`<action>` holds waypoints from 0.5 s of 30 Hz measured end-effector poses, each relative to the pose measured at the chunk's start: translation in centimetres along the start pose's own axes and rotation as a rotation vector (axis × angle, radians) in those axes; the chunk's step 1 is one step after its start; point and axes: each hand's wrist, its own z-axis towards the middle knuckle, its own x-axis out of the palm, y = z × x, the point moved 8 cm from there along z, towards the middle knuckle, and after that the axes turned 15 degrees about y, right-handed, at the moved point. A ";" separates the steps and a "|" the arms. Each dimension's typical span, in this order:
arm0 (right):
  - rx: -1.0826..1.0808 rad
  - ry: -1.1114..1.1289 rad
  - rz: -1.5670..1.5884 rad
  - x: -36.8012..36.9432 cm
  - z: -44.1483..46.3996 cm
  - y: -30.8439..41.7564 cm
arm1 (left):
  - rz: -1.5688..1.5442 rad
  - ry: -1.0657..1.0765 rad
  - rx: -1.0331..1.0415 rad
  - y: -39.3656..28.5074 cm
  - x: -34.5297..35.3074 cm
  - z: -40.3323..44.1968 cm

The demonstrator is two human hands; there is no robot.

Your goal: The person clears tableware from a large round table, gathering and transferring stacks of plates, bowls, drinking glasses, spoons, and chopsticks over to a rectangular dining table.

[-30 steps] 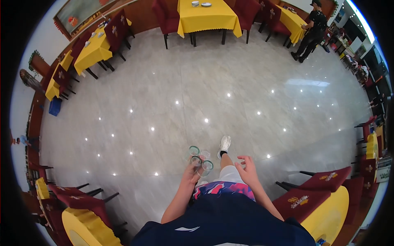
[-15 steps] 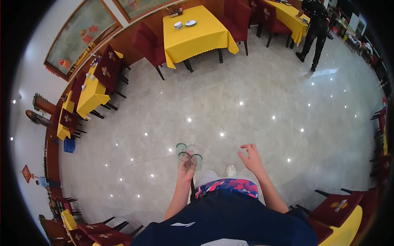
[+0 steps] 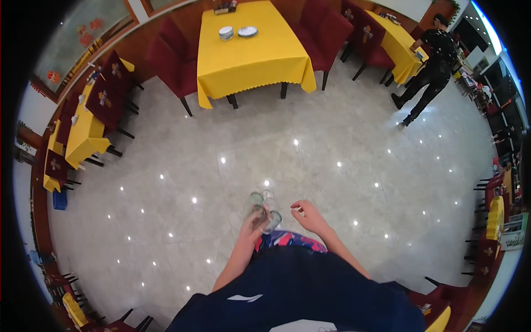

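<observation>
Several clear drinking glasses [image 3: 272,221] are clustered in my left hand [image 3: 254,224], its fingers gripping them together in front of my waist. Their rims look greenish and face up toward me. My right hand [image 3: 311,217] is a short way to the right of the glasses, apart from them. Its fingers are loosely curled with gaps between them, and nothing is in it.
Ahead stands a table with a yellow cloth [image 3: 251,61], holding stacked bowls [image 3: 226,33] and plates [image 3: 248,31]. Red chairs [image 3: 174,61] flank it. A person in dark clothes [image 3: 434,61] leans by another yellow table [image 3: 394,41]. More tables line the left wall.
The table ahead appears nearer and larger as my view moves forward. My right hand has come closer to the glasses. The other person has shifted beside their table.
</observation>
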 end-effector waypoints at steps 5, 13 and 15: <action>0.089 0.028 -0.025 -6.9 7.5 0.3 | 0.099 0.203 -0.075 -7.0 8.2 11.6; 0.400 0.023 0.114 -14.8 16.3 -6.8 | 0.323 0.134 -0.237 -13.4 10.0 28.4; 0.382 0.048 0.192 -15.7 20.2 -8.7 | 0.383 0.140 -0.265 -15.0 11.1 33.7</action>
